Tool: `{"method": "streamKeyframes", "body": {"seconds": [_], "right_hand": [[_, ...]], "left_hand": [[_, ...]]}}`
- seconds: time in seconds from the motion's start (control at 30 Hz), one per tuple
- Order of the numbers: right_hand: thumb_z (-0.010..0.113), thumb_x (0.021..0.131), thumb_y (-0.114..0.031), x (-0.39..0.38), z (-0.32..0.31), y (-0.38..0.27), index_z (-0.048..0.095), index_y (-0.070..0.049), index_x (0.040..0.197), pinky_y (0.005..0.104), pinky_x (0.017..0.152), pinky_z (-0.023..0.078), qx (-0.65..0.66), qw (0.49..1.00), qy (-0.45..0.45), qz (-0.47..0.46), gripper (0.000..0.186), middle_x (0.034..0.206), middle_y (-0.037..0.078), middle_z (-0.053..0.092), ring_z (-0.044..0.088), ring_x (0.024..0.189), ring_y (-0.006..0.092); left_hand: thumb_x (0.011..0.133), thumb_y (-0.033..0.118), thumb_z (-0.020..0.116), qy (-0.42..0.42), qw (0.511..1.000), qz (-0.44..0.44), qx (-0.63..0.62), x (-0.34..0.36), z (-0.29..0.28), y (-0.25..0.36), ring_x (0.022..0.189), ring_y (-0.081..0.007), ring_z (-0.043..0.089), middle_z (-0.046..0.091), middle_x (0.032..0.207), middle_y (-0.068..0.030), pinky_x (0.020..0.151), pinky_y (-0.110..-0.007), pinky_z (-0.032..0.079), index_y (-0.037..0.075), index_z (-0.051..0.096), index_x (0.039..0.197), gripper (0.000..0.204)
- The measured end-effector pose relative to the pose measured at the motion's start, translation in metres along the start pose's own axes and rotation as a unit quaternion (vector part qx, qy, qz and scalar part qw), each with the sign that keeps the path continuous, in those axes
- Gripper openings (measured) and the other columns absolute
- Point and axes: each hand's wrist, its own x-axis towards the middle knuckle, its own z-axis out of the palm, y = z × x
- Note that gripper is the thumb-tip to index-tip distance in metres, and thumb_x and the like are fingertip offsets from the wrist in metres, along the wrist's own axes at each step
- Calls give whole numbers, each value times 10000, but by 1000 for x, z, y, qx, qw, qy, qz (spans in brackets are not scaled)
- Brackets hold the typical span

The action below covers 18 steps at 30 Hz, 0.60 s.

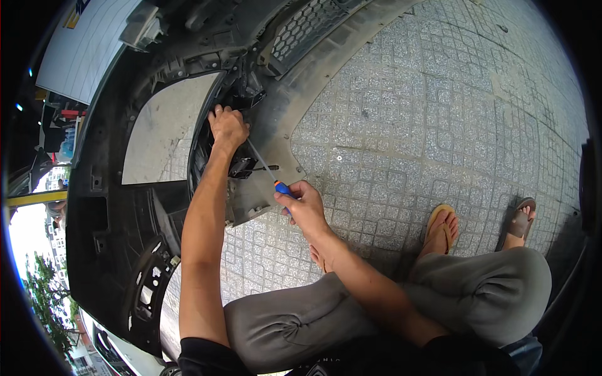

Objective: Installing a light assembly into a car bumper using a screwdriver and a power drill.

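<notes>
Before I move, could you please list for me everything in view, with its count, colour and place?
Screwdriver: one, blue and orange handle, centre
Moulded car part: one, black and grey, left to top centre
Honeycomb grille: one, dark, top centre
Paving: one area, grey, centre and right
Yellow bar: one, far left
Tree: at least one, green, lower left
White vehicle: one, partly visible, lower left
Far-left background items: uncountable, mixed colours, too small to identify
Brown sandal: one, right, apparently on another person's foot
Trousers: one pair, grey, lower centre to right
Black top: one, bottom edge
Left hand: one, bare, at the car part
Right hand: one, bare, around the screwdriver handle
</notes>
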Motion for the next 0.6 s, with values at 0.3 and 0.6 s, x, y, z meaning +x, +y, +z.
{"method": "streamKeyframes", "body": {"seconds": [0.3,0.6], "right_hand": [[606,973,-290,-6,-5,-18,621,7,949,383,544,517,-371,912,85,-152,298,815,154,653,685,682,255],[668,937,-439,15,-33,-13,569,-50,963,214,402,346,217,948,-149,176,403,746,29,564,512,545,91]], "left_hand": [[823,351,739,9,1000,6,23,-5,0,7,1307,-377,461,637,1243,-153,1041,-537,354,36,747,1079,406],[786,293,758,42,999,3,2,-9,4,12,1265,-361,492,648,1196,-156,1006,-515,383,20,756,990,341]]}}
